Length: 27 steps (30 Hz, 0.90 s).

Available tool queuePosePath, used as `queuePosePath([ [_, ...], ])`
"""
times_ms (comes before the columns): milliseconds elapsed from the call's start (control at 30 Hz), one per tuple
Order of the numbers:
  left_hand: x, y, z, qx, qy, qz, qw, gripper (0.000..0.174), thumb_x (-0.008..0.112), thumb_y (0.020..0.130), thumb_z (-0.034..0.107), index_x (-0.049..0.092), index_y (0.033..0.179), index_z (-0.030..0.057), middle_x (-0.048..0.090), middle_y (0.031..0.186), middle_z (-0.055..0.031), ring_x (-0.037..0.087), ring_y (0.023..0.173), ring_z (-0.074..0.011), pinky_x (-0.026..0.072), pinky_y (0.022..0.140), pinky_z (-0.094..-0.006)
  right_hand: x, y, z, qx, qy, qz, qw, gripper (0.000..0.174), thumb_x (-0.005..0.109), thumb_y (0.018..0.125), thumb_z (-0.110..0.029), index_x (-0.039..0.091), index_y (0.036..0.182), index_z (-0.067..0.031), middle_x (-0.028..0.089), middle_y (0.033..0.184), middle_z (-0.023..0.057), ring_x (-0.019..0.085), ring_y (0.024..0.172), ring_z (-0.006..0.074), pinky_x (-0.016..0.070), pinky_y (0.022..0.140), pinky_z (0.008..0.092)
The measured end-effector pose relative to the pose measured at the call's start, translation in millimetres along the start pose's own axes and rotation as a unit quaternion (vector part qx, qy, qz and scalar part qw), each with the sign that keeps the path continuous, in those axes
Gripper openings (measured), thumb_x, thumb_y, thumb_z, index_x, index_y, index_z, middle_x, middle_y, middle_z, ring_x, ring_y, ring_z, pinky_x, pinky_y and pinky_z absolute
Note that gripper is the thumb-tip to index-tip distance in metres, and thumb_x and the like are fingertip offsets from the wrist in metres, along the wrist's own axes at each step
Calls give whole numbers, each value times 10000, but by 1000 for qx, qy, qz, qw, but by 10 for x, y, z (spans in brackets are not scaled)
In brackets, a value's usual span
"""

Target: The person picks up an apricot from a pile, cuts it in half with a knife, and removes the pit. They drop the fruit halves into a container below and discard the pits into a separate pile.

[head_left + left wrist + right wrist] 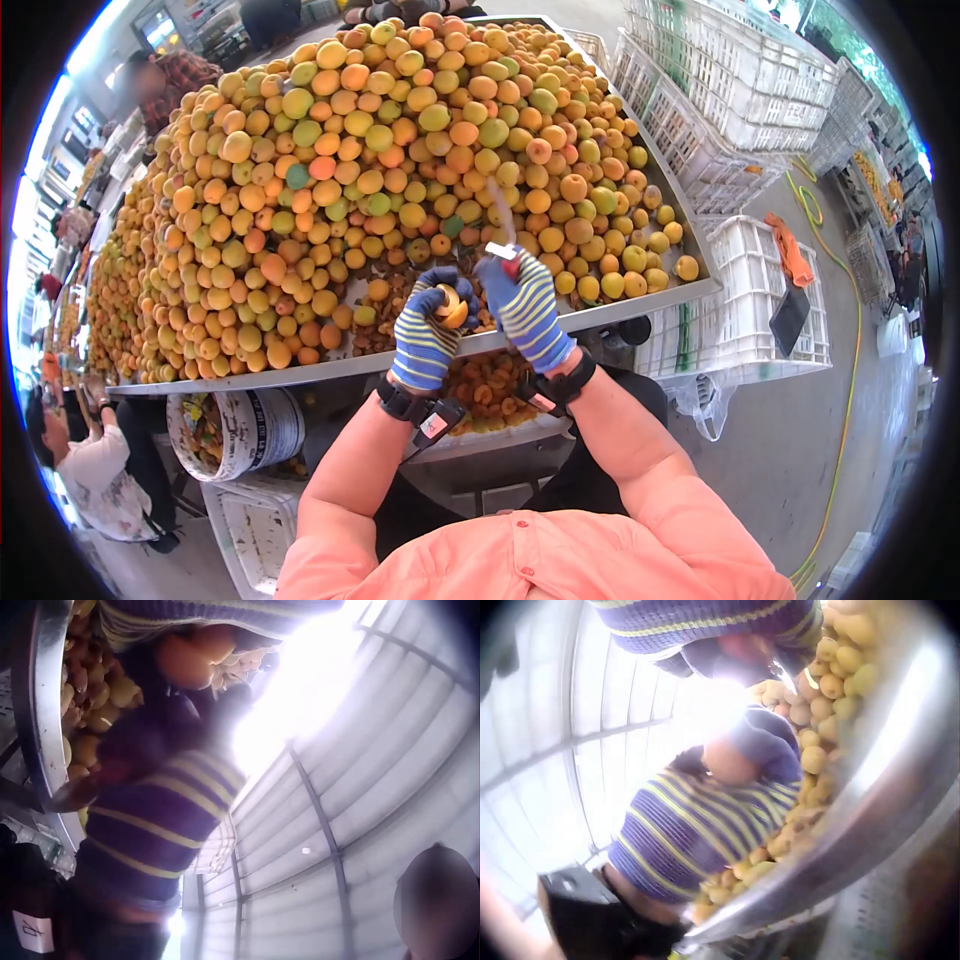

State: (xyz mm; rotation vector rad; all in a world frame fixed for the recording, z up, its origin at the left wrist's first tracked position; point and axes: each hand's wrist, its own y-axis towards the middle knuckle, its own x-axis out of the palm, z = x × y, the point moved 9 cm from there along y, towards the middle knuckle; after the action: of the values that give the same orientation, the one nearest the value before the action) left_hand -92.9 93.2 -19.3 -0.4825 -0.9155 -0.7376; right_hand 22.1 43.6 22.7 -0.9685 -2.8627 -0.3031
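My left hand (432, 325), in a blue glove with yellow stripes, grips an orange apricot (452, 306) over the near rim of the metal table (640, 303). Close to its right, my right hand (522, 300), in a matching glove, holds a small red-handled knife (500, 228) with the blade pointing up. The right wrist view shows the left hand (705, 821) curled round the apricot (731, 761). The left wrist view shows the apricot (191, 656) under my left glove, with the right hand (157, 814) below it.
A big heap of apricots (400, 150) covers the table. Cut apricot halves (490, 385) lie in a tray below my hands. A white bucket (235, 430) stands lower left, and stacked white crates (740, 90) are on the right. Other people work at the left.
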Motion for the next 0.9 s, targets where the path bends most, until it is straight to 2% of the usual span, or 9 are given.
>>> queuePosePath([
  [33,-12,-43,-59,-17,7,58,998,208,497,879,212,565,987,48,541,833,-86,558,735,-185,469,562,-293,-62,12,84,90,68,27,993,182,650,876,-175,587,774,-38,518,575,-44,462,467,37,340,415,208],
  [67,-28,-55,-123,-39,13,74,996,208,496,891,243,566,954,58,546,800,-76,560,702,-180,464,542,-284,-52,-3,-5,133,152,26,979,206,627,901,-219,584,763,-72,474,522,-41,414,417,40,288,373,219],
  [133,-66,-83,-255,-85,27,104,991,241,495,914,305,569,889,77,555,732,-56,563,635,-171,454,502,-266,-98,40,-125,107,202,38,973,258,610,915,-262,547,724,-100,435,511,-45,377,399,42,256,359,227],
  [167,-79,-121,-276,-66,93,142,983,389,478,938,463,558,824,100,548,645,-29,545,532,-163,426,444,-251,-83,35,-160,115,245,35,962,301,605,918,-278,495,686,-119,403,500,-49,359,391,48,244,360,225],
  [267,-64,-105,-421,-82,152,100,980,506,442,922,585,558,831,101,563,641,-29,544,507,-155,426,434,-244,-83,69,-206,90,286,32,953,307,599,922,-274,470,683,-131,379,496,-52,357,395,57,241,370,225],
  [433,17,-101,-542,-75,54,124,988,422,527,910,533,568,862,115,603,763,-15,591,624,-116,494,539,-243,-138,51,-371,37,188,63,979,307,625,915,-326,529,719,-110,436,531,-74,380,452,12,255,407,205],
  [567,10,-81,-571,-62,80,187,977,456,499,913,558,565,864,109,608,758,-13,611,648,-117,515,554,-246,-136,49,-403,19,172,60,983,312,616,920,-334,524,719,-114,435,540,-76,384,464,10,257,415,198],
  [733,92,-106,-472,-20,161,202,966,488,460,922,579,562,844,108,580,690,-5,567,549,-101,464,458,-229,-188,75,-175,71,210,97,970,359,580,933,-375,491,688,-129,388,499,-72,354,405,32,239,374,219],
  [900,-82,-8,-338,94,269,206,936,514,434,936,577,557,815,93,556,671,-4,532,529,-83,430,450,-218,-134,166,235,165,370,122,906,418,524,953,-400,376,627,-183,281,437,-62,268,317,85,207,315,262],
])
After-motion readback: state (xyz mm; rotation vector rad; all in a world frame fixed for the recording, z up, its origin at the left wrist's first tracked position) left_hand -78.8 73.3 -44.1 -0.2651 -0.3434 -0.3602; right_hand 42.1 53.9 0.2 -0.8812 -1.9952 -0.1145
